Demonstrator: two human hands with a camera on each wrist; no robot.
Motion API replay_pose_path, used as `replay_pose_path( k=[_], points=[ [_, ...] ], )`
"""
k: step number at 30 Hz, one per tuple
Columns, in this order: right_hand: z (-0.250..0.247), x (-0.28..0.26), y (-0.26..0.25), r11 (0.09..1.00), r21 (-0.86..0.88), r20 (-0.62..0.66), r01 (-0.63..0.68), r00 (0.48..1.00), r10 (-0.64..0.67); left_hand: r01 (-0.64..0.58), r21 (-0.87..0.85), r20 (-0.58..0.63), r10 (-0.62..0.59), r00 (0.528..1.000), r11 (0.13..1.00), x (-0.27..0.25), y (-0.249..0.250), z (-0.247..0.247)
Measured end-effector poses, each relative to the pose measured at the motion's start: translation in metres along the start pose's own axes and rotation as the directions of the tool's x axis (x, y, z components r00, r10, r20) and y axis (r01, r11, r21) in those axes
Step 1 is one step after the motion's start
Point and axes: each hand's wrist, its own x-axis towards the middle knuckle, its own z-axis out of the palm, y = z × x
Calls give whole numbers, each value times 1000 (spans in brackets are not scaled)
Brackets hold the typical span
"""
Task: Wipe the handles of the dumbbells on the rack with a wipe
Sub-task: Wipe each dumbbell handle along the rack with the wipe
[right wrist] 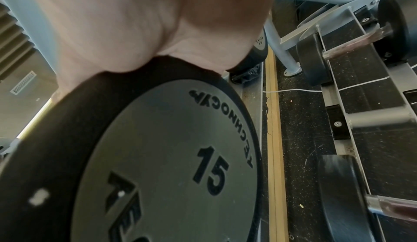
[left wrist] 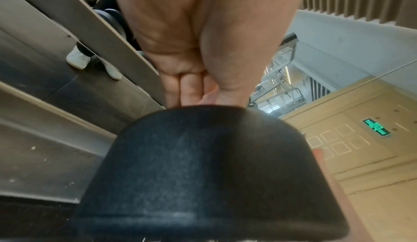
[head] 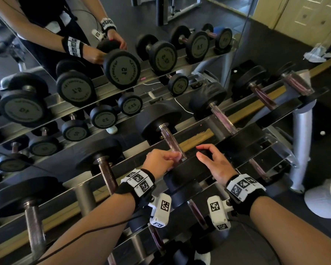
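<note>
The left grip [head: 161,162] is curled round the near end of a dumbbell handle [head: 170,141]. The right grip [head: 215,163] rests loosely spread on that dumbbell's near black head [head: 189,168], marked 15, on the rack [head: 199,137]. I cannot make out a wipe.

black dumbbell heads [head: 159,119], grey "15" face [right wrist: 171,165], checker-marked wristbands [head: 139,181]

Angled silver metal dumbbell rack [head: 88,196] w/ black cradle strips, set against a wall mirror. Black round-headed dumbbells [head: 159,121] w/ metal handles lie side by side across the top tier, heads resting on front & back rails. One head's grey end plate [right wrist: 171,165] reads 15. A lower tier holds more dumbbells.
</note>
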Motion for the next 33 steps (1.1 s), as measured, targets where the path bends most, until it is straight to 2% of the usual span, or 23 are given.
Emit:
replay_pose_path(
  k=[2,5,7,11,15,17,21,26,31,33],
  points=[
    [0,0,0,1000,-4,7,-2,1000,2,-10,20,-12,11,1000,1000,0,0,-4],
    [-1,-1,-1,1000,-9,6,-2,1000,2,-40,-10,-182,37,983,999,5,2,-8],
    [-1,-1,-1,1000,-3,4,-3,1000,3,-36,-36,-236,27,971,999,9,4,-6],
    [-1,-2,0,1000,15,-4,1,1000,-1,-33,-25,-199,28,980,999,13,4,-5],
    [-1,-2,2,1000,10,-13,27,1000,-27,-94,40,-186,100,977,995,10,11,-25],
    [-1,-2,3,999,9,-14,34,999,-34,-124,127,-182,146,972,984,11,22,-34],
    [3,1,6,997,-10,-73,73,995,-73,-221,344,-131,280,951,912,21,51,-44],
    [7,0,10,994,6,-128,105,986,-104,-281,486,-11,327,945,828,41,93,-45],
    [9,0,14,991,25,-135,134,982,-129,-305,721,184,252,950,623,62,105,-40],
    [10,1,15,986,43,-146,160,978,-152,-324,751,255,200,946,575,68,105,-36]
  ],
)
